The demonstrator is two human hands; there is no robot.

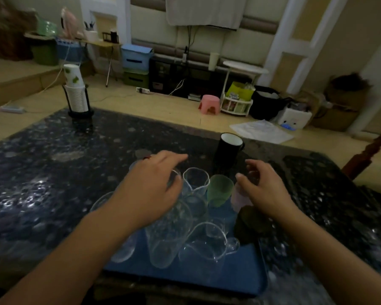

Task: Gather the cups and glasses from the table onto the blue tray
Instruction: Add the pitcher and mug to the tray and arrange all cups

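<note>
The blue tray (207,276) lies at the table's near edge with several clear glasses on it, among them a tall glass (167,238) and a handled glass jug (207,241). A green cup (219,190) and a pale pink cup (240,199) stand at the tray's far side. A black mug (228,150) with a white inside stands on the table behind the tray. My left hand (150,190) hovers over the glasses, its fingers spread, and touches the rim of a clear glass (195,181). My right hand (264,188) hangs above the pink cup, fingers curled and apart.
A stack of white paper cups (75,91) in a black holder stands at the table's far left. The dark speckled table (53,172) stretches to both sides. A dark lump (249,225) lies on the tray's right edge. A pink stool (209,104) and boxes sit on the floor beyond.
</note>
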